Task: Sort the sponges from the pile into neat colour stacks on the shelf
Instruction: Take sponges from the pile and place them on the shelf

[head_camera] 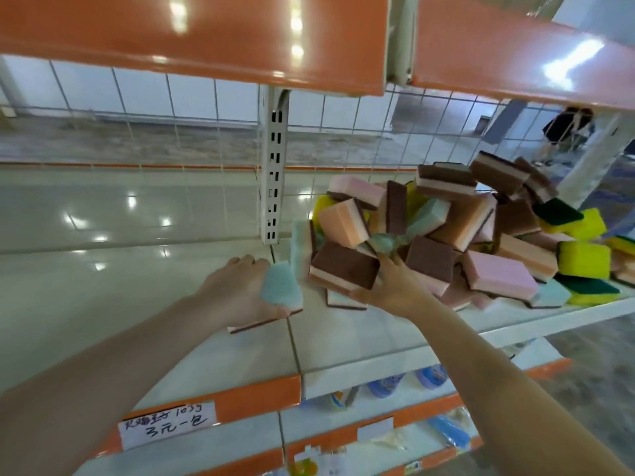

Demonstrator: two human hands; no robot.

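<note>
A: What is each hand doing?

B: The left hand point(237, 290) has its grip closed round a blue-green sponge point(280, 286), just left of the pile point(446, 235). Under that hand a flat sponge with a brown edge point(261, 322) lies on the shelf point(360, 338); whether the hand also holds it I cannot tell.

A: And the other?

B: The right hand point(388, 286) is at the near-left foot of the pile, fingers curled round a brown-topped sponge point(343, 269), with the fingertips reaching in towards a crumpled greenish piece behind it.

A: What could go wrong?

B: That brown-topped sponge seems to prop up the ones leaning above it. Pulled out sharply, the orange sponge point(343, 223) and its neighbours would likely slide towards the shelf's front edge and drop. The yellow sponges point(584, 259) on the pile's far right already sit close to that edge.

A: Any stacks yet?

B: None that I can see left of the pile, so sorting looks barely begun.
</note>
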